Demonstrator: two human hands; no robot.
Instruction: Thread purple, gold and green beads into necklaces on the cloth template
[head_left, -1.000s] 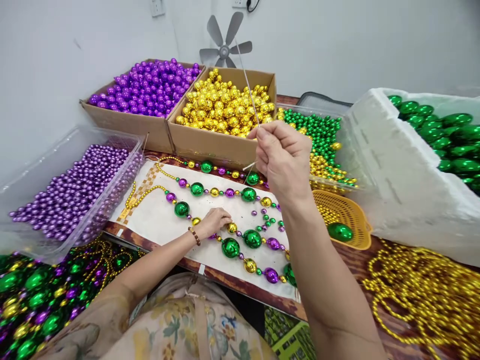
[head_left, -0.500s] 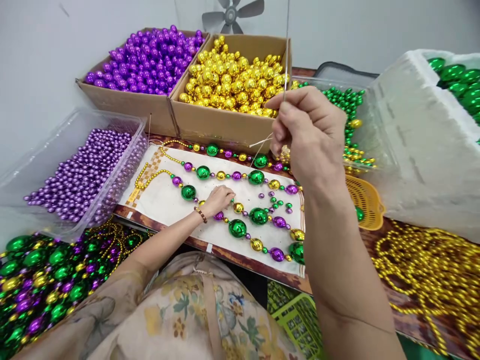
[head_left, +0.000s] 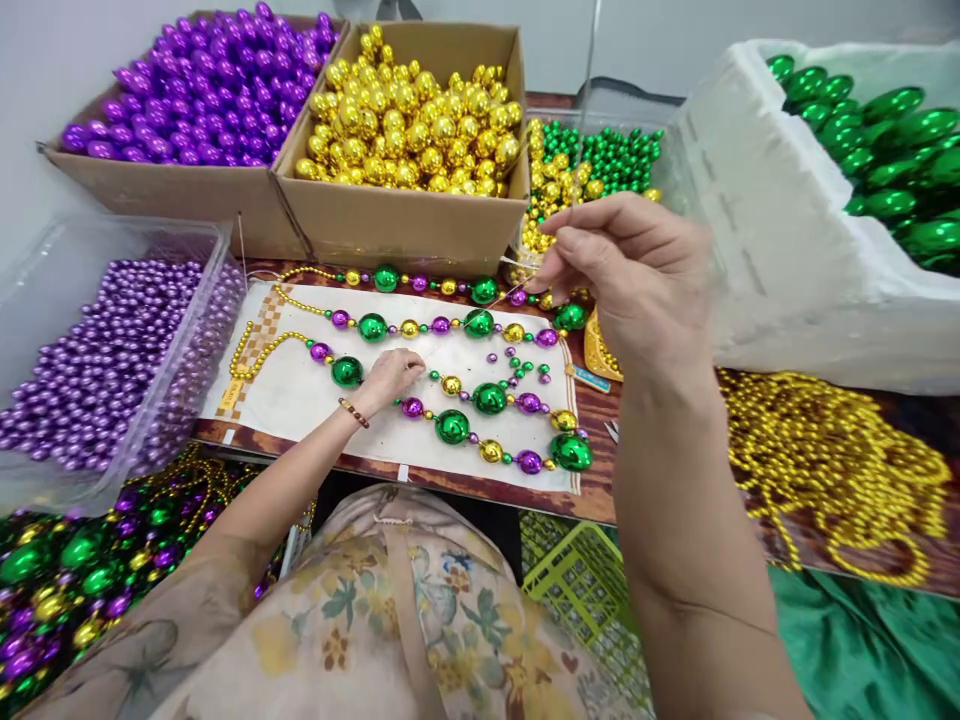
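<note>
My right hand is raised over the right side of the cloth, thumb and forefinger pinching a long thin needle that points up. A fine thread trails from this hand down toward the cloth. My left hand, with a beaded bracelet at the wrist, rests over a bead strand; its fingertips are pinched together, and what lies between them is hidden. Just right of them are a small green bead and a gold bead. The strand curves on through a large green bead. Loose small beads lie above it.
Cartons of purple balls and gold balls stand behind the white cloth. A tub of small purple beads is left, a foam box of large green beads right. Gold bead chains lie below it.
The whole view has shifted as my head moved. My left hand has drawn slightly left, uncovering a small green bead. My right hand still pinches the needle, now lower in view.
</note>
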